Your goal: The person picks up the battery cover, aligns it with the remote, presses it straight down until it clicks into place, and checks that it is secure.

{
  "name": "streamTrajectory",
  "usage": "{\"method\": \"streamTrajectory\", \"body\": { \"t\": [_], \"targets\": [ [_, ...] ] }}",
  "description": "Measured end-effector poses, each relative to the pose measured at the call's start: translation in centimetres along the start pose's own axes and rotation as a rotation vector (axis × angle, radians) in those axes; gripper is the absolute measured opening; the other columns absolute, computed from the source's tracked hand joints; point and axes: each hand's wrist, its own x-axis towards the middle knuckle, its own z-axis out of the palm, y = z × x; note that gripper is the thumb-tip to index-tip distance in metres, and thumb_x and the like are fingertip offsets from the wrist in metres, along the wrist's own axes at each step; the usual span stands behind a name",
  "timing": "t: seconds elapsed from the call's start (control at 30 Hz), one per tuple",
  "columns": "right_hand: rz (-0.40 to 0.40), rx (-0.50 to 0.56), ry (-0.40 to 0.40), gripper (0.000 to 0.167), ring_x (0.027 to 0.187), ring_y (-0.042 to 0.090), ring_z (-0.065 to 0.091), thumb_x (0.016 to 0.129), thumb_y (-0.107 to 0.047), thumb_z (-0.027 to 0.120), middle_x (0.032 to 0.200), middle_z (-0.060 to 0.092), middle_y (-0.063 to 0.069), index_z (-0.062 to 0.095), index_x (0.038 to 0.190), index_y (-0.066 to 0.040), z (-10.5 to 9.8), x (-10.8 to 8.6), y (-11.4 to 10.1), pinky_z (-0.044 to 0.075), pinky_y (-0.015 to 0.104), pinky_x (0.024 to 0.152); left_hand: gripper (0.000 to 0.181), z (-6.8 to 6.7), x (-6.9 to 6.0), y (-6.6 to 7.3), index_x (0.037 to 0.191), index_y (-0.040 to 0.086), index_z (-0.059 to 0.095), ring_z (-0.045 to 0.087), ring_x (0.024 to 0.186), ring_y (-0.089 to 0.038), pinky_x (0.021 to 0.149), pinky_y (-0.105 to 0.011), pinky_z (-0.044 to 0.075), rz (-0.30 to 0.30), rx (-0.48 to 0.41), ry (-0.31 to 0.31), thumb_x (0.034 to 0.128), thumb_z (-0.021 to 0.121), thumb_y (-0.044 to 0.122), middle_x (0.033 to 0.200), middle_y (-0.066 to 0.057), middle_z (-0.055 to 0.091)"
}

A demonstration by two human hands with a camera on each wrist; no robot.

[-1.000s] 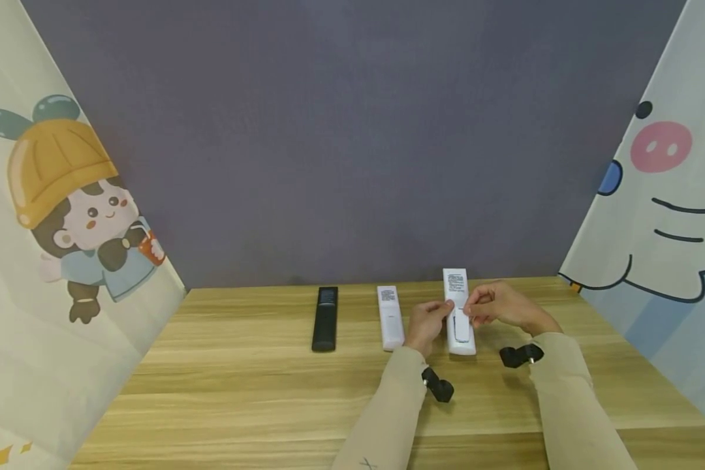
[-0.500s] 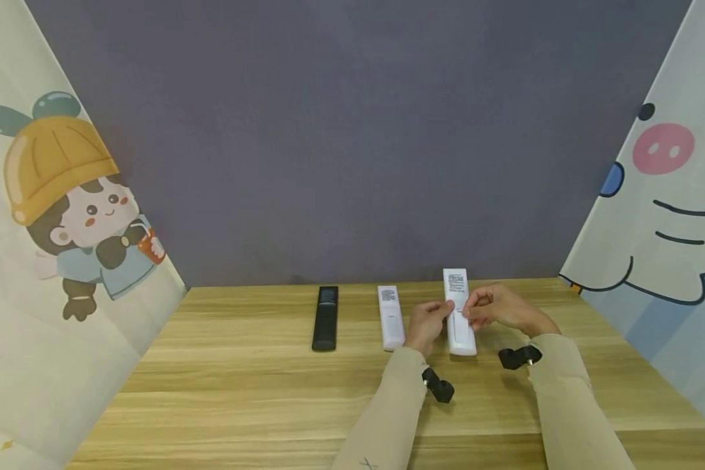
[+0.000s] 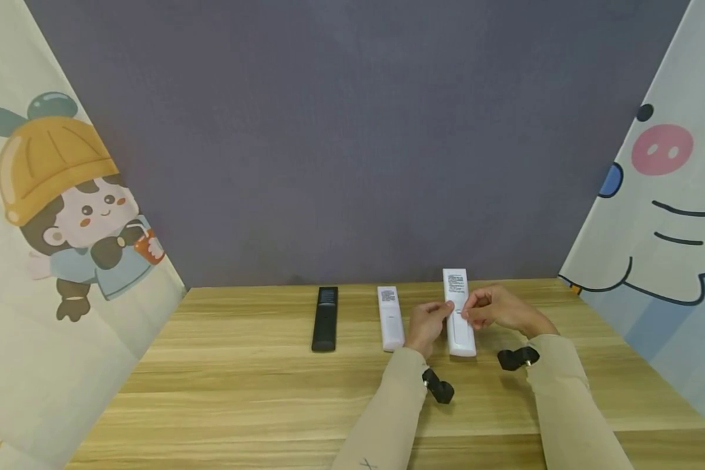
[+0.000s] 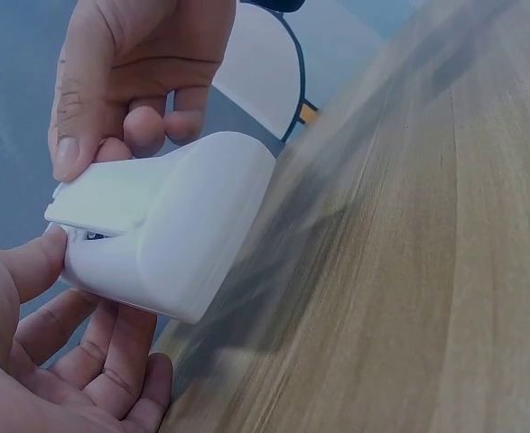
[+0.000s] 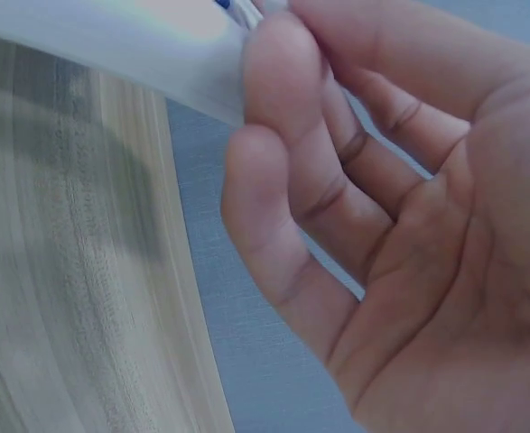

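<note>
A white remote control lies back side up at the right of the table, its printed label toward the far end. My left hand grips its left side, thumb on top. The battery cover sits over the compartment, one edge slightly raised, and a dark gap shows beneath it in the left wrist view. My right hand pinches the cover's far end between thumb and fingers. In the right wrist view, the fingertips meet the remote's edge; the thumb is partly out of frame there.
A smaller white remote lies left of my left hand, also label side up. Further left is a black remote. The wooden table ends at a dark grey partition, with printed curtains on both sides.
The battery cover has come down from a raised, askew position with dark outlines to lie almost flat in the remote. My right hand has shifted slightly with it; my left hand stays put.
</note>
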Motion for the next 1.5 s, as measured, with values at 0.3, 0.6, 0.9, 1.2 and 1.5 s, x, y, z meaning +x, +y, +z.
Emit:
{"method": "streamTrajectory", "body": {
  "t": [0.3, 0.6, 0.9, 1.2, 1.5],
  "targets": [
    [-0.005, -0.033, 0.007, 0.024, 0.067, 0.011, 0.059, 0.092, -0.013, 0.075, 0.078, 0.062, 0.001, 0.065, 0.097, 0.009, 0.09, 0.28, 0.43, 0.054, 0.031, 0.064, 0.021, 0.04, -0.09, -0.07, 0.097, 0.007, 0.079, 0.058, 0.085, -0.013, 0.071, -0.024, 0.043, -0.001, -0.023, -0.005, 0.0941, 0.075, 0.027, 0.090, 0.002, 0.069],
    [-0.005, -0.051, 0.015, 0.022, 0.065, 0.010, 0.055, 0.091, -0.012, 0.075, 0.075, 0.060, 0.000, 0.064, 0.095, 0.007, 0.21, 0.51, 0.53, 0.051, 0.029, 0.061, 0.022, -0.03, -0.09, -0.13, 0.098, 0.006, 0.079, 0.057, 0.083, -0.014, 0.069, -0.023, 0.043, 0.004, -0.027, -0.011, 0.0948, 0.074, 0.027, 0.085, 0.004, 0.065],
    [0.017, -0.064, 0.040, 0.023, 0.068, 0.012, 0.056, 0.091, -0.014, 0.076, 0.078, 0.061, 0.000, 0.064, 0.096, 0.006, 0.32, 0.50, 0.60, 0.051, 0.030, 0.062, 0.021, 0.04, -0.09, -0.12, 0.098, 0.009, 0.079, 0.059, 0.087, -0.016, 0.070, -0.024, 0.044, -0.017, -0.014, 0.004, 0.0948, 0.074, 0.029, 0.088, 0.004, 0.066],
    [0.030, -0.073, 0.066, 0.025, 0.083, 0.019, 0.059, 0.093, -0.019, 0.075, 0.095, 0.066, 0.010, 0.065, 0.101, 0.002, 0.44, 0.41, 0.43, 0.056, 0.042, 0.069, 0.021, 0.11, 0.04, -0.15, 0.102, 0.007, 0.079, 0.062, 0.088, -0.016, 0.075, -0.026, 0.047, -0.010, -0.046, 0.012, 0.0948, 0.074, 0.026, 0.091, 0.000, 0.070],
    [0.057, 0.002, 0.055, 0.023, 0.090, 0.024, 0.064, 0.095, -0.016, 0.071, 0.114, 0.067, 0.017, 0.062, 0.107, 0.002, 0.40, 0.23, 0.53, 0.060, 0.047, 0.072, 0.021, 0.21, 0.00, 0.06, 0.104, 0.006, 0.077, 0.060, 0.079, -0.013, 0.074, -0.027, 0.050, -0.021, -0.073, 0.007, 0.0958, 0.072, 0.024, 0.089, -0.001, 0.070]
  ]
}}
